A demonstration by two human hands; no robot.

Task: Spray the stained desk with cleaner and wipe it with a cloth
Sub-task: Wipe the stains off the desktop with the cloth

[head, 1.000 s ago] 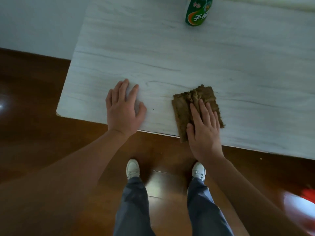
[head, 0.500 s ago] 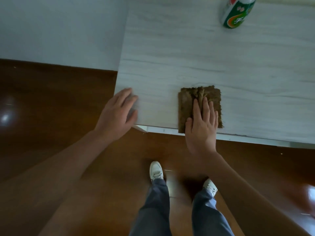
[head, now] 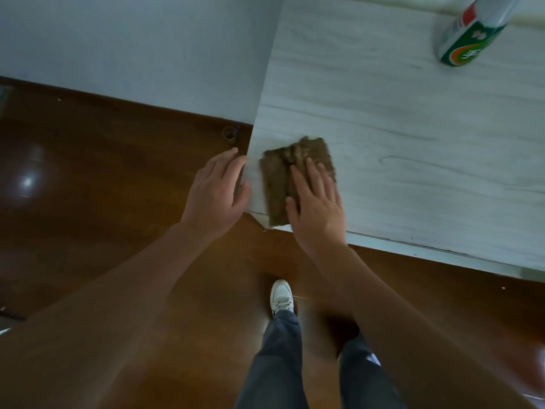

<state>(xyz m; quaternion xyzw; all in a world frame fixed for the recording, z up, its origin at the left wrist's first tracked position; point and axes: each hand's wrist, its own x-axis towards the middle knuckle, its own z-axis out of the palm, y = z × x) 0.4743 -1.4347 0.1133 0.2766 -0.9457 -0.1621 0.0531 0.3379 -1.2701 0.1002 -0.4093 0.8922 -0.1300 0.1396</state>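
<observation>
While laid flat with fingers straight, right hand [head: 317,202] presses brown cloth [head: 283,172] onto table [head: 413,143] corner. Left hand [head: 216,193], fingers relaxed, touches table edge just beside it. Cleaner bottle [head: 469,33] stands far ahead-right. Since earlier: cloth slid leftward to the corner.

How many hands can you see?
2. The left hand rests at the left edge of the desk; the right hand presses flat on the brown cloth. None hidden.

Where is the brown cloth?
In the head view, the brown cloth lies at the near-left corner of the desk, under the right hand, beside the left hand.
</observation>
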